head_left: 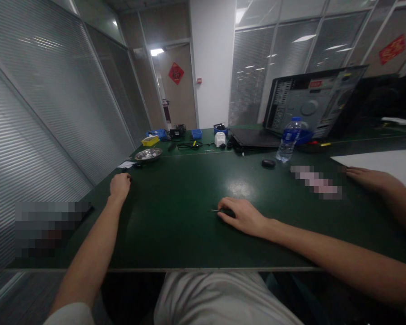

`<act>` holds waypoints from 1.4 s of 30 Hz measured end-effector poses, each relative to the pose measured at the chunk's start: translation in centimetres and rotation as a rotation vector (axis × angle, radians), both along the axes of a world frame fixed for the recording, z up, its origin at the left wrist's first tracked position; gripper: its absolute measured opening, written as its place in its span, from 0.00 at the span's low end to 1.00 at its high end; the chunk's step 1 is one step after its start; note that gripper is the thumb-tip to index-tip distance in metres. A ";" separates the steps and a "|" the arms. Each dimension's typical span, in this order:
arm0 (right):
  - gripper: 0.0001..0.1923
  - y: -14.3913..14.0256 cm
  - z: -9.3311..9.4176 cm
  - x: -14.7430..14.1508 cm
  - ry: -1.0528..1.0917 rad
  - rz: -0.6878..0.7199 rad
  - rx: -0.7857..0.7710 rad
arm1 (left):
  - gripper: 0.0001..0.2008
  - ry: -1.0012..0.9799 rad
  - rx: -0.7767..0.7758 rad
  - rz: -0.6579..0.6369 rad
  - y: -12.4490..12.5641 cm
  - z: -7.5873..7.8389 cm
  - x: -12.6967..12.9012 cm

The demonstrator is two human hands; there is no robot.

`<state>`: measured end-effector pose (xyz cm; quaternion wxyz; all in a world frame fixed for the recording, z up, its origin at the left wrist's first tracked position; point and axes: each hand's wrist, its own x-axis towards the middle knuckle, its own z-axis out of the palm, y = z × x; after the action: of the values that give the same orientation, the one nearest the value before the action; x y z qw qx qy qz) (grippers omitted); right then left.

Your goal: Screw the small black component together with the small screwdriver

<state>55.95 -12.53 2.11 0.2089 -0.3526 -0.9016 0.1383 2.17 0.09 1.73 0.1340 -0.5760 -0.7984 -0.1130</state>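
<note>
Handling a thin-shafted tool seems underway: the right hand, lower centre, curls round it, calling for steady grip; the left hand, centre-left, is curled, contents unclear.

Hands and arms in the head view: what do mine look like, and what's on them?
Your left hand and right hand are gloveless, with no watch or bracelet visible. Both forearms are bare. A short, pale sleeve shows at the left.
</note>
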 end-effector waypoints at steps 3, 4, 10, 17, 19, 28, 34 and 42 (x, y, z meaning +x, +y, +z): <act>0.09 0.0 0.1 0.0 -0.002 0.002 -0.005 | 0.17 -0.004 -0.001 0.010 0.0 0.0 0.1; 0.09 0.0 0.1 -0.1 -0.002 0.001 -0.007 | 0.17 -0.003 0.000 0.013 0.0 0.1 0.1; 0.09 0.0 0.0 -0.1 0.004 0.001 -0.007 | 0.16 0.004 -0.014 0.050 0.3 0.2 0.2; 0.09 0.1 -0.2 0.0 0.000 -0.002 -0.008 | 0.16 -0.065 -0.018 0.054 -0.3 0.4 0.6; 0.10 0.1 -0.1 0.0 0.000 -0.003 -0.011 | 0.16 -0.107 -0.027 0.047 -0.5 0.6 0.8; 0.10 0.0 -0.1 -0.1 0.001 -0.018 -0.006 | 0.08 -0.424 -0.265 -0.602 -0.8 3.0 10.2; 0.09 0.0 0.0 -0.2 0.016 -0.059 0.009 | 0.11 -0.750 -0.483 -1.205 -6.3 3.0 23.5; 0.07 0.0 0.1 -0.5 0.029 -0.086 0.016 | 0.13 -0.675 -0.405 -1.274 -9.6 3.0 26.7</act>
<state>55.49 -12.57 2.20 0.2306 -0.3873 -0.8836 0.1270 28.89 -9.54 4.77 -0.3183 -0.8743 -0.3132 -0.1903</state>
